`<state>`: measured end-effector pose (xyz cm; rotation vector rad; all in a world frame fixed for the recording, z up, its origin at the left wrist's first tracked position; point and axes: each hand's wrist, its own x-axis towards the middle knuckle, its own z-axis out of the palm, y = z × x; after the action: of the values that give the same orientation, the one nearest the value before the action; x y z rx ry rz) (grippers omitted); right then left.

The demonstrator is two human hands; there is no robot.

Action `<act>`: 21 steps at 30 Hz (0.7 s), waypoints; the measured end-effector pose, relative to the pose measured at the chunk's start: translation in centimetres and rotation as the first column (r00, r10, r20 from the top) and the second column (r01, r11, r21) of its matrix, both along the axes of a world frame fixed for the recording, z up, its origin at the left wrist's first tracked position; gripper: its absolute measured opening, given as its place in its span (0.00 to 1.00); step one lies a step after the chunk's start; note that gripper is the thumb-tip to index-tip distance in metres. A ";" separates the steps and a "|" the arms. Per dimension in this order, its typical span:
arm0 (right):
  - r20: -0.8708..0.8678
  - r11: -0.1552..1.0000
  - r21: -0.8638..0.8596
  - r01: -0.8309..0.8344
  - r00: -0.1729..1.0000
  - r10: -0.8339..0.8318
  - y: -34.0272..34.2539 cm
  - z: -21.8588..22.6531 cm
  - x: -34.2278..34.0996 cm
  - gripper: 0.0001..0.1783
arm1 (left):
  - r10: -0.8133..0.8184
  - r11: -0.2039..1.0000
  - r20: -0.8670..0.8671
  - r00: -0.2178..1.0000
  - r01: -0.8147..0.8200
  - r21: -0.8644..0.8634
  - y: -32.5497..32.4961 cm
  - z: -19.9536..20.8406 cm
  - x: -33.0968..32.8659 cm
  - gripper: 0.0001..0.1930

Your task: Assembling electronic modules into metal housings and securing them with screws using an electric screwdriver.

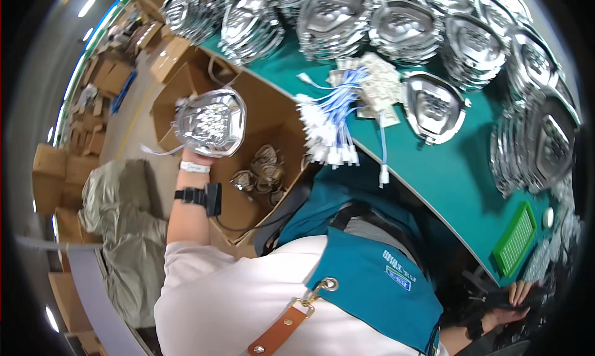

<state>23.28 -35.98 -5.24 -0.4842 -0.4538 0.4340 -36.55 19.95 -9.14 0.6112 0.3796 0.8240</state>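
My left hand [203, 158] is closed on a shiny silver lamp reflector [212, 122] with a cluster of small LEDs in its middle; the reflector hides most of the fingers. A thin white wire hangs from its left side. The lamp is raised over an open cardboard box [248, 212]. Low at the right edge, my right hand [505, 316] reaches beside dark items, its fingers stretched out as far as they show. Several fingertips [519, 292] appear just above it; whose they are I cannot tell.
Stacks of silver reflectors [334, 22] line the far side of the green table [427, 176]. A single reflector [435, 107], a bundle of white-and-blue connector wires [334, 120] and LED boards [379, 80] lie nearer. A green tray [515, 239] sits at right. More cardboard boxes [52, 176] stand at left.
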 end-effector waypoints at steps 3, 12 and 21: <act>-0.050 0.998 -0.028 -0.064 0.997 0.063 0.2 -1.9 1.9 0.36 | 0.388 0.843 -0.455 0.802 -0.508 -0.177 2.5 -8.1 -6.7 0.16; 0.009 0.999 -0.007 -0.048 0.999 0.048 2.2 -0.8 0.1 0.36 | 0.588 0.638 -0.765 -0.261 -0.433 0.637 4.8 -9.8 -2.1 0.19; 0.039 0.996 0.014 -0.088 0.995 0.087 1.2 -1.4 0.5 0.34 | 0.475 -0.341 -0.275 0.836 0.463 0.818 -12.5 13.7 29.4 0.11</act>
<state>23.78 -34.81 -6.67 -0.4594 -0.5167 0.5057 -7.17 7.48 4.52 2.7708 0.0445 0.7671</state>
